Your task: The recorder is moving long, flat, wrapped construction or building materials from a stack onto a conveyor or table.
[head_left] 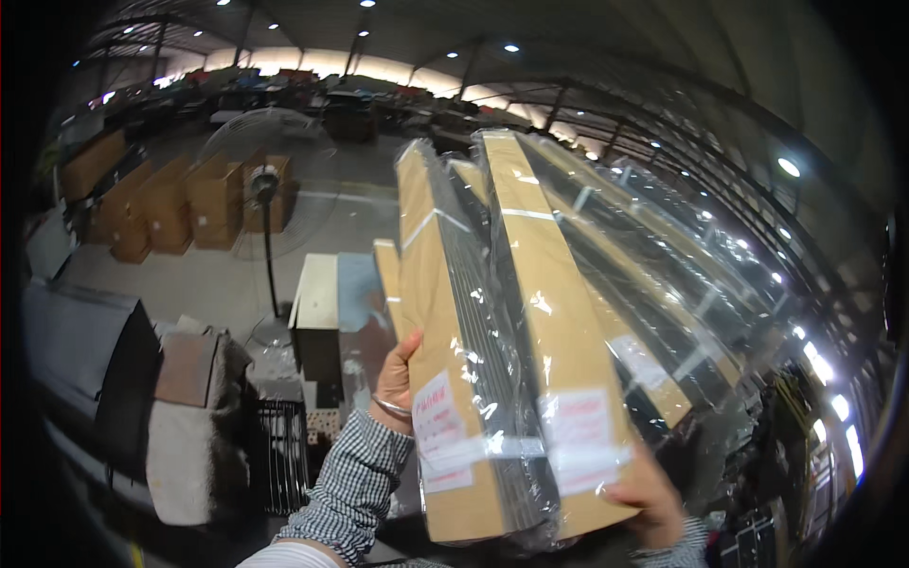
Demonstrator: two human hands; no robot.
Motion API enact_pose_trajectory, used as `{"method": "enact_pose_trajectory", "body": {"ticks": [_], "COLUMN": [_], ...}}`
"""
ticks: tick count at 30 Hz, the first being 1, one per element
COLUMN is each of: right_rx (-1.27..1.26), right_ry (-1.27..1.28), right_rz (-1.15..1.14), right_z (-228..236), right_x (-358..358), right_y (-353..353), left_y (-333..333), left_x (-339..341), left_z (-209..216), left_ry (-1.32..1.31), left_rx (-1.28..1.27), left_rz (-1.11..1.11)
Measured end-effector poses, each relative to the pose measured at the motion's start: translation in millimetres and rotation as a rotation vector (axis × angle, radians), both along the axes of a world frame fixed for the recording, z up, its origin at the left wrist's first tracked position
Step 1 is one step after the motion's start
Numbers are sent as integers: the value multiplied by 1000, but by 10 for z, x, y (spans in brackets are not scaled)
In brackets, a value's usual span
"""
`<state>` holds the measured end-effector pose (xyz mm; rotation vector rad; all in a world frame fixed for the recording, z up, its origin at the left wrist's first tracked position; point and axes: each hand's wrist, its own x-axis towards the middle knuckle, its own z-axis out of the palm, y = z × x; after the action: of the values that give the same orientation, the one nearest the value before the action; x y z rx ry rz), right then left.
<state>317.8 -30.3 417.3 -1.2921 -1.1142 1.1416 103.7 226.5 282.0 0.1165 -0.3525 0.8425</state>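
A long plastic-wrapped bundle [432, 303] stretches away from me, tilted, with brown cardboard strips along both sides and dark ribbed bars between them. White labels with red writing [582, 440] sit near its close end, and pale tape crosses it. Around its left edge my left hand [398, 374] is closed, thumb on the cardboard. My right hand [653, 497] grips the lower right edge by the label; its fingers are partly hidden. To the right lie several similar wrapped bundles [653, 364] in a stack.
A standing fan [265, 185] rises at the left, with several brown cardboard boxes [166, 210] behind it. Closer on the left are a dark grey box-shaped item [80, 331], a cloth-covered block [185, 464] and a black wire rack [281, 454]. A pale-topped stand [317, 293] stands beyond.
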Motion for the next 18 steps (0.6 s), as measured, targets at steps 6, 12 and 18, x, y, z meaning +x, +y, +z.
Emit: {"method": "enact_pose_trajectory", "body": {"ticks": [6, 12, 18], "right_rx": [49, -89, -176], "right_ry": [49, -920, -1240], "right_rz": [-124, -153, 27], "right_z": [-1706, -3089, -3722], "right_x": [-435, -426, -681], "right_y": [967, 1709, 1473], "left_y": [688, 494, -110], "left_x": [77, -88, -232], "left_z": [-2145, -3516, -4456], "left_ry": [5, 479, 316], "left_rx": [68, -321, -611], "left_rz": [406, 337, 91]}}
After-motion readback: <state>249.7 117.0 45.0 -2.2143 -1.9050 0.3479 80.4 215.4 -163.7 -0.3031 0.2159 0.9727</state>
